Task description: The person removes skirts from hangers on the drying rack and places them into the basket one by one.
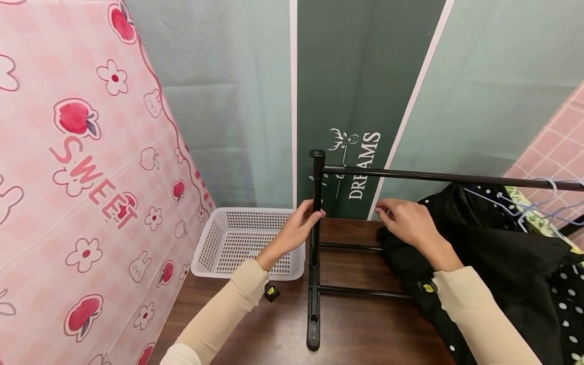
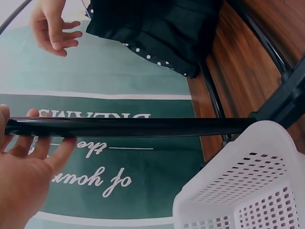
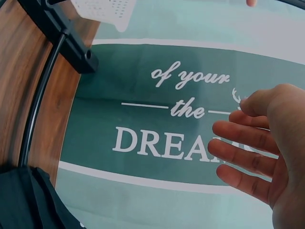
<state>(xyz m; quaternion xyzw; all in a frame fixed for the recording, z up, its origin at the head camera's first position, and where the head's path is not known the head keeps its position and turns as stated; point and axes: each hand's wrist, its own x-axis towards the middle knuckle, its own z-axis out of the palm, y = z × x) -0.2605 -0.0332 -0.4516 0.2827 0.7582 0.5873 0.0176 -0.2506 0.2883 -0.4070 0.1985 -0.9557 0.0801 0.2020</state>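
1. A white perforated basket (image 1: 248,219) sits just left of the garment rack's foot (image 1: 313,329); dragging the rack leftward could knock it.
2. The left hand (image 1: 295,228) grips the rack's black upright post (image 1: 317,177), thumb and fingers around it. A sideways pull there might tilt the frame or strain its joints.
3. The garment rack (image 1: 410,175) stands on the wood-grain surface, its top rail running right from near the post's top.
4. The right hand (image 1: 408,219), fingers loosely bent, holds nothing below that rail, so it could not steady a wobble.
5. Black garments (image 1: 483,238) and light-blue hangers (image 1: 522,215) crowd the right; jolting the rail could make them slide or swing.
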